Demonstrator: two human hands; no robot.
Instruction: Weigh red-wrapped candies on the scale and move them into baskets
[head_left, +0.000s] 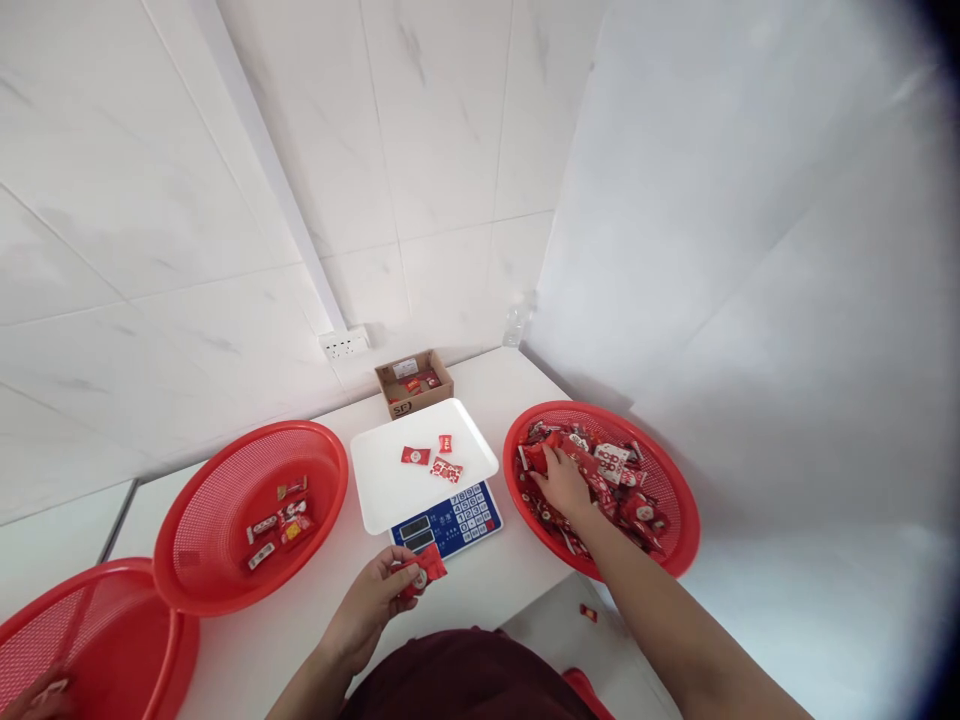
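My left hand [375,597] is closed on a small red wrapped candy [427,568] just in front of the scale's blue keypad [448,522]. My right hand [561,482] reaches into the red basket [679,540] on the right, fingers curled down among several red and white candy packets [615,470]; what it grips is hidden. The scale's white tray [390,490] carries three red candies [433,458].
A second red basket [217,520] at the left holds a few packets. Another red basket [97,640] overlaps it at the lower left, with another person's hand [41,695] at its edge. A small cardboard box [414,382] stands by the wall. One candy [588,612] lies on the floor.
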